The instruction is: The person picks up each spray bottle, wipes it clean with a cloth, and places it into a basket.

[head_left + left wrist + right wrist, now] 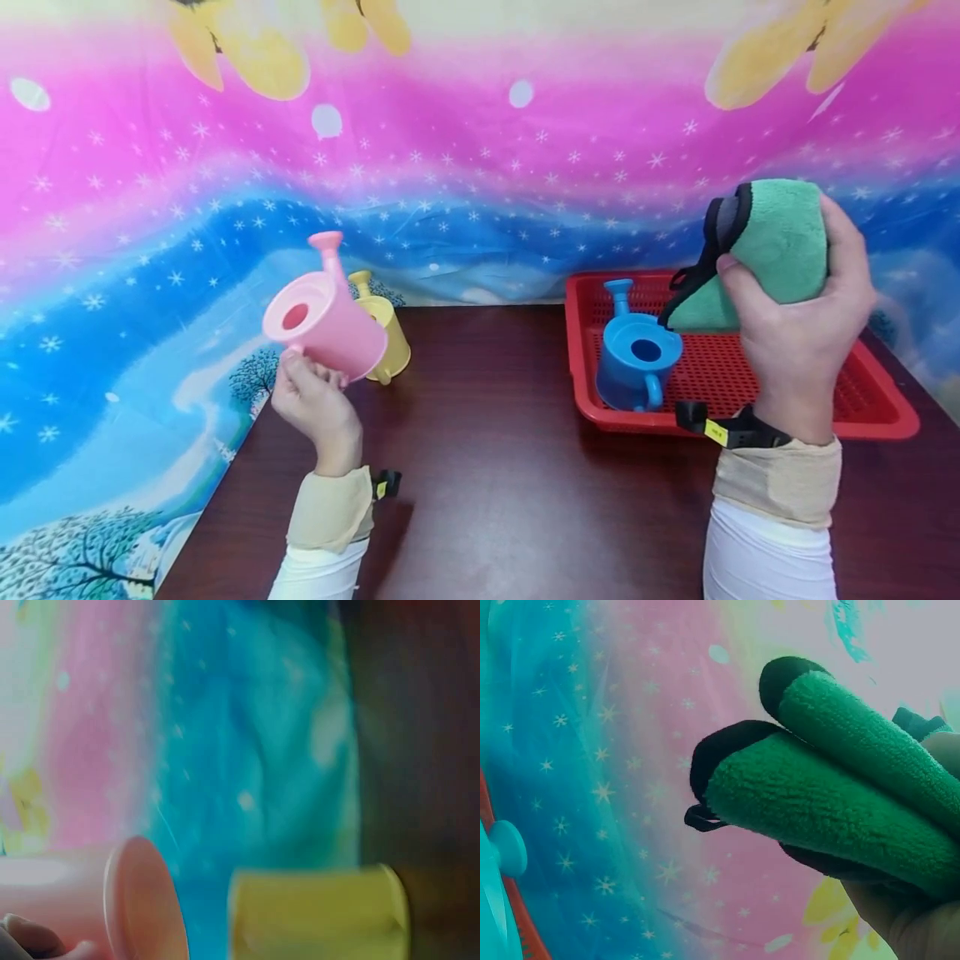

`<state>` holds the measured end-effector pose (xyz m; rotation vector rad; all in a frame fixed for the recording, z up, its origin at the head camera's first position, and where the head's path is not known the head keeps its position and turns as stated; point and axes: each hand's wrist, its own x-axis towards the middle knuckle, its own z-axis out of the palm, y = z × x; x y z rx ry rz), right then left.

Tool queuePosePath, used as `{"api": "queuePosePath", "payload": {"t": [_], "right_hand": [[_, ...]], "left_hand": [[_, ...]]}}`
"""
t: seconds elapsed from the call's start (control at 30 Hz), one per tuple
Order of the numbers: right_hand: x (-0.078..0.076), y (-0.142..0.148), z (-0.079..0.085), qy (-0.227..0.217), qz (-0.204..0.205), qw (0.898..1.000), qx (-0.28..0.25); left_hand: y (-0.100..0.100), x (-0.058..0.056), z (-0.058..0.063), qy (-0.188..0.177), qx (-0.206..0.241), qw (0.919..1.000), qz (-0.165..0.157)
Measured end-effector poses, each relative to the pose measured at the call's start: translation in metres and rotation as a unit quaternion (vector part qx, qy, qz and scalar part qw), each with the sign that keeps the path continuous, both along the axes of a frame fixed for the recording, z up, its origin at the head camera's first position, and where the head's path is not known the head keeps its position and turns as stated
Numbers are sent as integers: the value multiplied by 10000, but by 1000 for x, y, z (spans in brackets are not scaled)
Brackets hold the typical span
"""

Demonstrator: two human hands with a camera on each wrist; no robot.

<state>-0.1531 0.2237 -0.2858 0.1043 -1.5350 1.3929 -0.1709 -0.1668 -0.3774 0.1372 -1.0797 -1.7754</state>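
Observation:
My left hand (318, 404) grips a pink toy watering can (348, 333) by its handle side, raised above the table with its top opening tilted toward me. Just behind it, a yellow watering can (397, 342) stands on the table, partly hidden by the pink one. In the left wrist view the pink can (60, 900) shows beside the yellow can (319, 915). My right hand (810, 333) holds a folded green cloth (783, 242) with black edging, thumb in front, up over the red basket. The cloth's plush folds (832, 802) fill much of the right wrist view.
A red plastic basket (588, 412) with a perforated bottom sits on the right of the dark wooden table (480, 467). Inside its left end stands a blue watering can (637, 358). A colourful printed curtain (465, 150) hangs along the table's back and left edges.

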Motion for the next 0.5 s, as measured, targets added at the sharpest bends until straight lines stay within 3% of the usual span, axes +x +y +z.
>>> {"api": "queuePosePath", "payload": {"t": [0.2,0.33,0.5], "right_hand": [[-6,4,-7,-41,-81,9997,248],[-10,2,-12,-130,-71,9990,433],[-13,-6,-14,-305,-68,9963,795]], "left_hand": [[48,-17,25,296,-187,9947,-966],[78,-25,41,401,-517,9832,-1703],[103,-30,54,359,-724,9705,-2270]]}}
